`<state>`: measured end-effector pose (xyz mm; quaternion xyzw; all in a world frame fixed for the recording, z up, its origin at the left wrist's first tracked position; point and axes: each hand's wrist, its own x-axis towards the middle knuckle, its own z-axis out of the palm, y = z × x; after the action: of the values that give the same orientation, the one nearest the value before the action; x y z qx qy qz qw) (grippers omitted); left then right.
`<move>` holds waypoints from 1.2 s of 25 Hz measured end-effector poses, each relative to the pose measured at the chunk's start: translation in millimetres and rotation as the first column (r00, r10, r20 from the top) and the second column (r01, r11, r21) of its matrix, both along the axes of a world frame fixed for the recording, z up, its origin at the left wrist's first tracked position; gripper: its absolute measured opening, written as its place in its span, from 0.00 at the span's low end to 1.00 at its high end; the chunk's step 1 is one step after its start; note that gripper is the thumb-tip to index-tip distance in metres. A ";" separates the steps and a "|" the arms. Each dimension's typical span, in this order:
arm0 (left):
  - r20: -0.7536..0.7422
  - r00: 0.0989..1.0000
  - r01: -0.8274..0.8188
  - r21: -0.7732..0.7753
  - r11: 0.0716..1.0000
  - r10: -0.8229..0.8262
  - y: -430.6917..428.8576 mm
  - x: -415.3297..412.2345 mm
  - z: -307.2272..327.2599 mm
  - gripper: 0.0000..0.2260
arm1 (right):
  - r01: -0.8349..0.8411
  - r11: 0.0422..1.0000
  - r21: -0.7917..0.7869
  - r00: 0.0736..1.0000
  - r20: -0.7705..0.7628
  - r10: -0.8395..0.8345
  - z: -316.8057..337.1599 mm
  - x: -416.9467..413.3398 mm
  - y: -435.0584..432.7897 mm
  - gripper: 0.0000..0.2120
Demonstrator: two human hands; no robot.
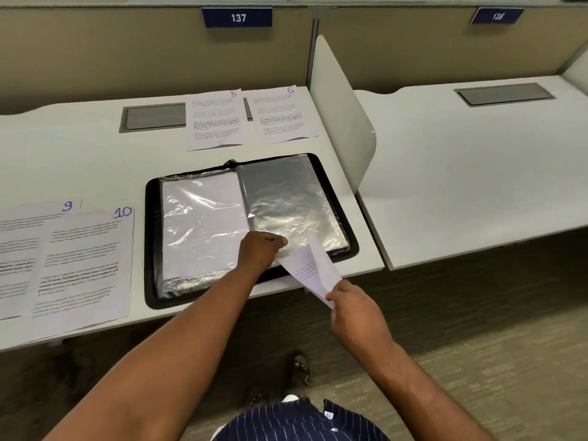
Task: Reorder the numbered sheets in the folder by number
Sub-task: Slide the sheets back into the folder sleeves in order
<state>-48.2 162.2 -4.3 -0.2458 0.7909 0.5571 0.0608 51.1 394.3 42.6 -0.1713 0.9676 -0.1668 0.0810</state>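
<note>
1. Bright, even light comes from overhead. The white desk (79, 160) left of the folder (152, 249) looks pale but not blown out.
2. White glare streaks cross the folder's left-hand sleeve (200, 224). The right-hand sleeve (286, 198) carries a milky sheen.
3. Shadows are soft. Thin ones lie under the curled near edges of sheet 5 (216, 122) and sheet 6 (283, 116), behind the folder.
4. Label 137 (237, 17), behind the folder, is crisp. The label (497, 15) far to the folder's right is smeared.
5. Print on the loose sheet (310, 268) at the folder's near right corner is soft.
6. Wide-angle distortion bows the desk edges and stretches sheet 10 (86, 262), left of the folder.
</note>
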 end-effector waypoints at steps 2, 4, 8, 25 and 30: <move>-0.032 0.999 -0.002 -0.129 0.992 -0.002 3.5 7.6 1.3 0.07 | -0.023 0.997 0.073 0.999 0.047 0.020 1.2 -4.8 -9.5 0.12; -0.054 0.998 0.021 -0.252 0.968 -0.035 7.8 16.1 2.5 0.08 | -0.044 0.991 0.129 0.997 0.076 0.035 3.3 -9.1 -20.6 0.12; -0.105 0.991 0.041 -0.387 0.921 -0.088 13.8 33.3 0.7 0.10 | 0.006 0.993 0.116 0.996 0.083 -0.016 11.2 -22.5 -35.7 0.11; -0.270 0.923 0.011 -0.692 0.721 -0.274 6.9 29.6 -20.6 0.06 | 0.521 0.692 -0.500 0.849 0.384 -0.362 -12.4 -66.1 -36.7 0.14; -0.260 0.870 0.087 -0.756 0.649 -0.420 15.4 20.5 -31.5 0.05 | 0.682 0.530 -0.504 0.731 0.436 -0.525 -21.0 -72.7 -19.1 0.12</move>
<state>-27.7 177.6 -35.7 -0.0099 0.9658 0.2239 -0.1300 -21.5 375.2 21.5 0.1804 0.8329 -0.5189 0.0667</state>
